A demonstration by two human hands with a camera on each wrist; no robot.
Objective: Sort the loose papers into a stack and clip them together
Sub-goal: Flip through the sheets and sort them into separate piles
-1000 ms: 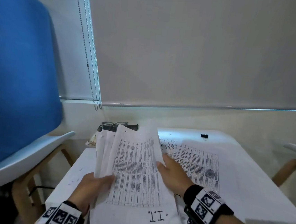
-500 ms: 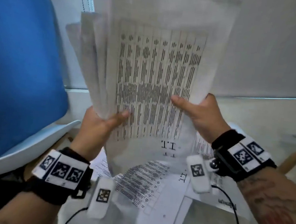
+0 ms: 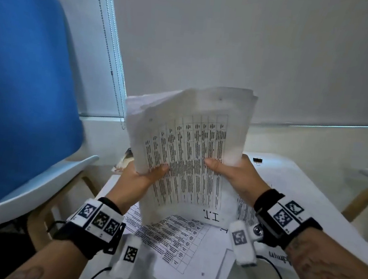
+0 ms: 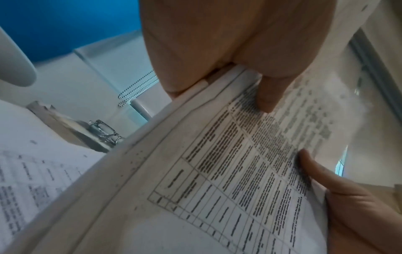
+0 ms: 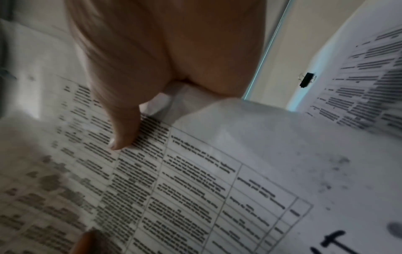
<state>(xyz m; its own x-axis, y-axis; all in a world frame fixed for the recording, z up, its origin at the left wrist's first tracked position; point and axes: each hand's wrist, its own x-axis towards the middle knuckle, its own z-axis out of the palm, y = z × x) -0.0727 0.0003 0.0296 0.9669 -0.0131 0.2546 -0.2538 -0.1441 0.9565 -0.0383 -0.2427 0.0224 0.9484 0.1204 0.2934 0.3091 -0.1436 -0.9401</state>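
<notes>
Both hands gripping the paper stack (image 3: pixel 190 153): left hand (image 3: pixel 140 178), right hand (image 3: pixel 234 175) | stack coming down toward table (image 3: pixel 321 197) (was higher); squaring next | binder clip (image 3: pixel 257 160) waiting; loose sheets (image 3: pixel 175 239) remaining

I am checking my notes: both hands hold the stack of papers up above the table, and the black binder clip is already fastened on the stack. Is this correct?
Not quite. Left hand and right hand do hold the stack of papers up above the table, but the black binder clip is not on it: the head view shows it lying on the table's far part, and the right wrist view agrees.
</notes>
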